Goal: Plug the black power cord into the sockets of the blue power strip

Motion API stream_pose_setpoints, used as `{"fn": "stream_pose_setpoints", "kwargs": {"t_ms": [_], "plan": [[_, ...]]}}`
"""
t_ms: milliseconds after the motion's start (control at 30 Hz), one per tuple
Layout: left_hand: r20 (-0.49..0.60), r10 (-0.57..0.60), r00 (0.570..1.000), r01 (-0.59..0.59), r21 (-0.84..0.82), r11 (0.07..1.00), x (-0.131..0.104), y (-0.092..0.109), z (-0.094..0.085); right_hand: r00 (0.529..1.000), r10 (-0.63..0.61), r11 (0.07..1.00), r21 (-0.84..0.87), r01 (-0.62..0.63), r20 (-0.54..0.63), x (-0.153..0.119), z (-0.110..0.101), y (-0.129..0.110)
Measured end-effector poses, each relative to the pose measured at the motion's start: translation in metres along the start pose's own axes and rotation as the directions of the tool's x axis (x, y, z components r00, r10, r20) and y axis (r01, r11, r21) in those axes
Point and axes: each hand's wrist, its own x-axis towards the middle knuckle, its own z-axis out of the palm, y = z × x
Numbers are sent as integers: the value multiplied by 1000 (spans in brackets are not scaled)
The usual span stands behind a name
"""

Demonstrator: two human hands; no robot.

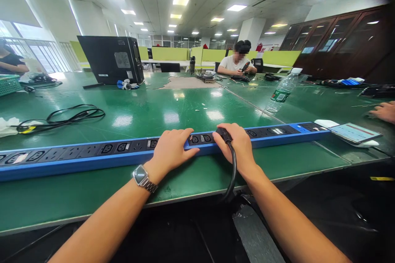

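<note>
A long blue power strip with a row of black sockets lies across the near part of the green table. My left hand, a watch on its wrist, grips the strip near its middle, the thumb on the near side and the fingers over the top. Just to the right, my right hand is closed around a black power plug at the strip's sockets. How deep the plug sits is hidden. Its thick black cord curves down over the table's front edge.
A phone lies by the strip's right end. Beyond it stands a plastic bottle. A black cable is coiled at left, before a black computer case. Across the table sits a person; another person's hand shows at right.
</note>
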Motion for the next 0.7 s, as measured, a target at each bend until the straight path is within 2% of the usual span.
{"fn": "stream_pose_setpoints", "kwargs": {"t_ms": [200,300,433,700], "plan": [[-5,-2,1000,2,-6,1000,0,0,0,995,1,990,-137,13,102,10,-7,1],[2,2,1000,-2,-17,1000,0,1,0,993,7,988,-156,11,116,11,-7,1],[-5,14,1000,-14,-26,1000,-1,-1,0,997,14,994,-111,-5,77,9,-3,3],[-5,37,999,-37,-35,999,-2,-2,0,988,-61,998,33,57,139,2,3,17]]}}
